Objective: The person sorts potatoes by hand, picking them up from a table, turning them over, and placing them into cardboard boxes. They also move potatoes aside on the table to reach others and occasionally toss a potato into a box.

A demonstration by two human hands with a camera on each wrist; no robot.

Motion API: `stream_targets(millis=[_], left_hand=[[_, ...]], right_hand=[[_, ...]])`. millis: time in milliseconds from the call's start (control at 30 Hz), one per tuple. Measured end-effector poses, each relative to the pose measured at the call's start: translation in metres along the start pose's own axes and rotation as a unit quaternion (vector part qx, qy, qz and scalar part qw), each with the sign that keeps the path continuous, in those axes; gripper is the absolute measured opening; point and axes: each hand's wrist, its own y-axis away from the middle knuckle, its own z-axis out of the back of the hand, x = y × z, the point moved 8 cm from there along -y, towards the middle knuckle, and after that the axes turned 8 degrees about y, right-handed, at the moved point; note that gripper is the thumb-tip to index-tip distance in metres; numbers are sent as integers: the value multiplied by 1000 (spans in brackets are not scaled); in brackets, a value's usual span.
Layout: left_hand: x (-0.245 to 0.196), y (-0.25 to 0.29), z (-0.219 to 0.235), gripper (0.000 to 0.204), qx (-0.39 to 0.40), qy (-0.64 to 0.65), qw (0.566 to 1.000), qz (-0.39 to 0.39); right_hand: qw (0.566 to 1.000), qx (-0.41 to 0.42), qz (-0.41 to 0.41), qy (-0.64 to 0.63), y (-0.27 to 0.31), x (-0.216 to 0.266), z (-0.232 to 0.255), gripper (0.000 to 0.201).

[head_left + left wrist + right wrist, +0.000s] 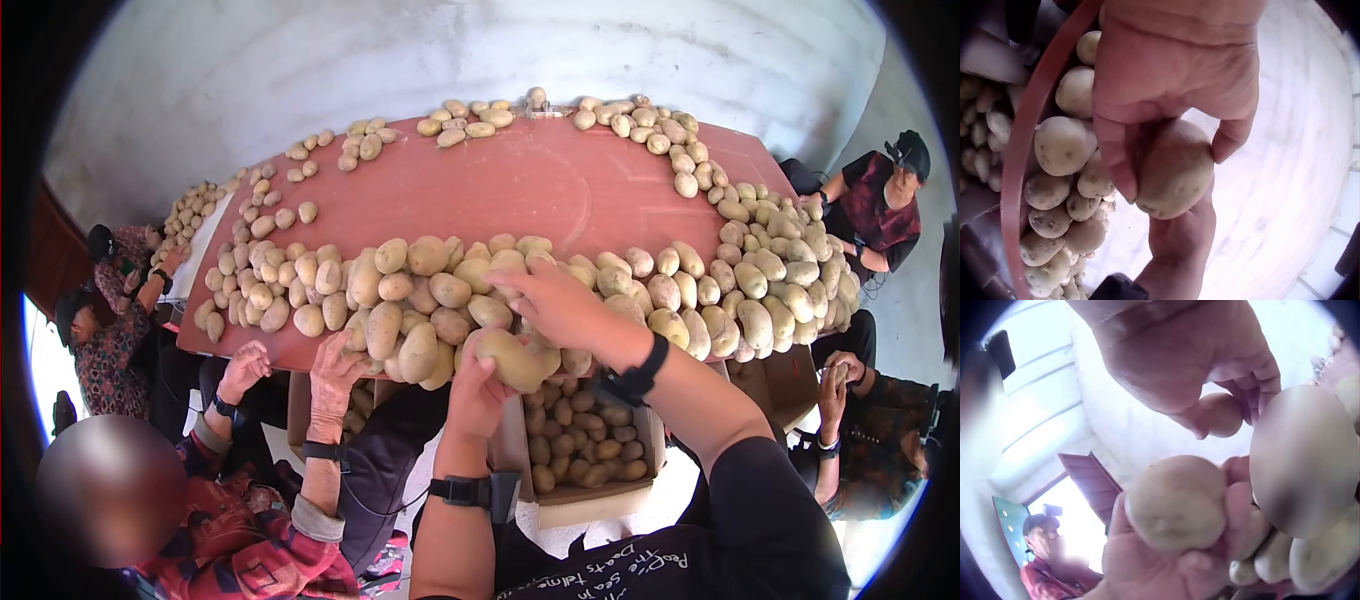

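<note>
My left hand grips a large pale-yellow potato at the near edge of the table. In the left wrist view, its fingers and thumb wrap around this potato; the right wrist view shows the potato resting against the palm. My right hand reaches over the heap just beyond. Between its thumb and fingers, a smaller potato shows in the right wrist view, partly covered by the fingers. Right under both hands lies a long heap of potatoes.
The reddish table carries potatoes along its edges. Below its near edge stands a cardboard box with potatoes inside. At my left, another person's hands are close to the heap; more people sit around both ends.
</note>
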Motion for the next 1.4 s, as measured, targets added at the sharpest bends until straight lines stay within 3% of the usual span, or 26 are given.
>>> stream_targets(millis=[133,233,267,367,400,500,600,733,833,933,1067,1133,1300,1400], left_hand=[[-6,1,7,66,-10,56,997,-45],[-9,3,6,64,-24,52,995,-83],[-10,4,2,66,1,54,994,-90],[-3,5,-19,70,34,22,998,-44],[3,1,-15,69,32,-5,999,-19],[17,2,-14,60,-11,-103,995,8],[20,-3,13,49,-66,-163,984,1],[12,-10,19,46,-94,-268,956,-69],[15,-15,12,53,-99,-361,919,-125],[10,-16,-7,60,-87,-434,884,-150],[14,-19,-1,63,-83,-455,877,-131],[16,-21,0,62,-72,-464,873,-133],[14,-20,-2,61,-91,-460,873,-136],[11,-20,-12,60,-94,-503,845,-155]], right_hand=[[988,-65,58,129,-7,-10,-20,31],[989,-123,86,-5,29,15,4,33],[990,-82,88,-70,45,23,2,42],[983,-142,34,-116,88,32,-2,53],[985,-138,36,-96,94,28,1,62],[982,-106,-28,-156,104,-1,4,58],[978,-156,-50,-131,91,-26,27,55],[972,-199,-59,-110,67,-29,62,49],[977,-208,-24,32,53,-38,51,50],[974,-148,-13,169,49,-49,18,49],[962,-239,36,129,64,-39,29,49],[964,-245,39,100,80,-25,37,46],[960,-217,172,36,139,12,9,37],[965,-174,195,-5,174,15,-19,32]])
